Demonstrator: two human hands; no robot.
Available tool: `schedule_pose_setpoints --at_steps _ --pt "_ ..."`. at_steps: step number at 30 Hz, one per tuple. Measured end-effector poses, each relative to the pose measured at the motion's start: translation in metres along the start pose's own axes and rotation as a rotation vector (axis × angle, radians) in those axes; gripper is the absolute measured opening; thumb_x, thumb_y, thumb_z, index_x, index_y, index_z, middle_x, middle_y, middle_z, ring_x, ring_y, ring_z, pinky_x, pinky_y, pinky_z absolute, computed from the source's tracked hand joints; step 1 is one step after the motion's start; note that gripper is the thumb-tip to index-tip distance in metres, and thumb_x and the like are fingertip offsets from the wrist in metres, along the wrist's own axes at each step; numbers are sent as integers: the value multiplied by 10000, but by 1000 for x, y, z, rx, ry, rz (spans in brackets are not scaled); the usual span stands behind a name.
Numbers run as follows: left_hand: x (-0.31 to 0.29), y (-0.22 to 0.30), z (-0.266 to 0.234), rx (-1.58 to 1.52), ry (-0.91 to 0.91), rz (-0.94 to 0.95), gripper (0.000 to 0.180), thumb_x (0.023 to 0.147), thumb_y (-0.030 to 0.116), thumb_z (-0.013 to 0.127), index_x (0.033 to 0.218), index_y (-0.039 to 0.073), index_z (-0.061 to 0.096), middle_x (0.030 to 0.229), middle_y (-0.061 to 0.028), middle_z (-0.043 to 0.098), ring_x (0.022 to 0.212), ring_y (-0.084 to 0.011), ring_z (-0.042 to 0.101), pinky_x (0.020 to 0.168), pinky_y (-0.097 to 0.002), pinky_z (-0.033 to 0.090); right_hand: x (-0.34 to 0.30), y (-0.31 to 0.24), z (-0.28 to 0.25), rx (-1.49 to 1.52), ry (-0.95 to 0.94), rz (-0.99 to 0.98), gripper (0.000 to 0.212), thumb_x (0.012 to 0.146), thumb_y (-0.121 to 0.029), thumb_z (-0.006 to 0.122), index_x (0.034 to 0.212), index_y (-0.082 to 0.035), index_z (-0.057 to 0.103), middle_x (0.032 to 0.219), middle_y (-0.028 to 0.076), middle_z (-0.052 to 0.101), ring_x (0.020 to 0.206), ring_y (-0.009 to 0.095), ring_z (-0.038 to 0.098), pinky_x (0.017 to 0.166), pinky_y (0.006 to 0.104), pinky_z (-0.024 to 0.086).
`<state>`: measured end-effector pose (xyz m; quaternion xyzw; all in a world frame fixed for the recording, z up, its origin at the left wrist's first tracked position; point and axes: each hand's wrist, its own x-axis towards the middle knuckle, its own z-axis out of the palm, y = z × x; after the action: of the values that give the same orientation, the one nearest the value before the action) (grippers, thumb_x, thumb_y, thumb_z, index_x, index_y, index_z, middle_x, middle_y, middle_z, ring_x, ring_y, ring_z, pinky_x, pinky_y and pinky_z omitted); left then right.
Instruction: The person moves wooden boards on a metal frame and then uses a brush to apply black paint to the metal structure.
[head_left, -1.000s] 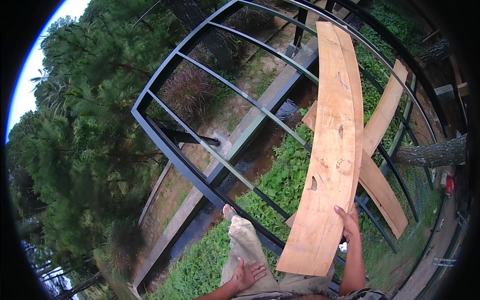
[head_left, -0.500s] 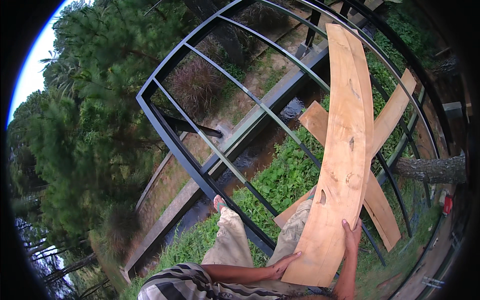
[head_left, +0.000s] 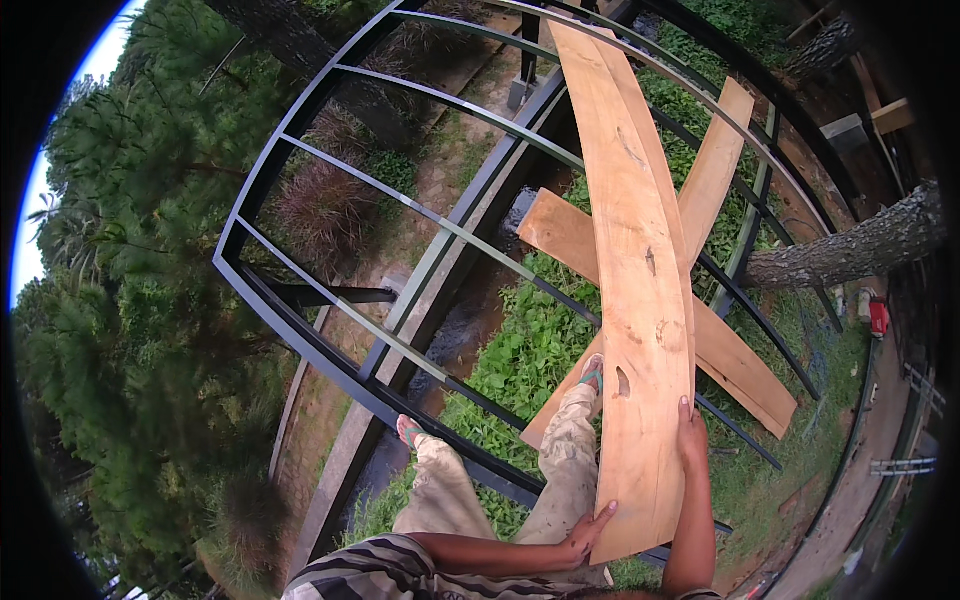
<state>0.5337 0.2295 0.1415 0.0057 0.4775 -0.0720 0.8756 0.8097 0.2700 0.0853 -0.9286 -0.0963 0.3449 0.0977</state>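
Observation:
A long light-brown wooden plank (head_left: 643, 300) runs away from me, its near end between my hands. Along its right edge shows the edge of a second board. My left hand (head_left: 588, 533) grips the near left edge, thumb on top and some fingers hidden. Farther up on the right edge, my right hand (head_left: 692, 436) is closed round the side, its fingers mostly under the wood. Beneath the plank, two shorter boards lie crossed on a dark metal frame: one diagonal board (head_left: 745, 372) and another board (head_left: 716, 190).
My sandalled feet rest on the dark metal beam (head_left: 375, 402) and near the plank. Open gaps between the frame's bars show green plants (head_left: 535, 350) and a water channel (head_left: 465, 325) below. A tree trunk (head_left: 850, 255) rises at right, close to a red object (head_left: 878, 318).
The view has swung to the right, so the frame and boards sit farther left. My right foot, mostly hidden before, now shows beside the plank. Both hands keep hold of the plank.

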Motion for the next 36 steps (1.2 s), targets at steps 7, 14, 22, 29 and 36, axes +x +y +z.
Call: schedule_pose_setpoints --at_steps 7,14,22,29,36 --pt "49 -41 54 383 -33 -27 922 916 645 642 1520 4 371 1408 -142 574 1269 -225 563 1053 -337 445 45 52 -45 133 -62 -36 800 1020 -629 393 1088 119 669 1068 328 682 1022 444 664 928 465 484" --pt "64 -24 145 590 -497 -401 960 901 658 651 1556 40 321 1520 -107 482 1386 -229 458 1138 -390 363 86 109 -90 369 -297 115 848 1007 -670 372 1245 96 648 1212 248 680 1145 320 633 1025 423 440" --pt "83 41 138 112 -176 -244 939 943 678 549 1603 111 195 1631 -89 312 1477 -272 346 1201 -430 282 87 150 -66 256 -265 81 785 1024 -619 383 1199 96 653 1173 290 677 1118 403 637 997 432 447" --pt "234 320 179 419 304 434 1037 878 752 567 1601 130 160 1593 -199 344 1430 -402 384 1140 -599 316 96 176 -90 204 -263 56 736 1054 -553 360 1073 117 666 1045 320 686 1035 452 648 936 439 471" --pt "358 416 208 347 127 418 707 872 346 770 1369 -53 466 1245 -221 644 1072 -380 672 900 -576 550 80 156 -70 299 -238 80 776 1034 -600 368 1048 112 674 1018 351 669 1057 492 633 950 485 463"
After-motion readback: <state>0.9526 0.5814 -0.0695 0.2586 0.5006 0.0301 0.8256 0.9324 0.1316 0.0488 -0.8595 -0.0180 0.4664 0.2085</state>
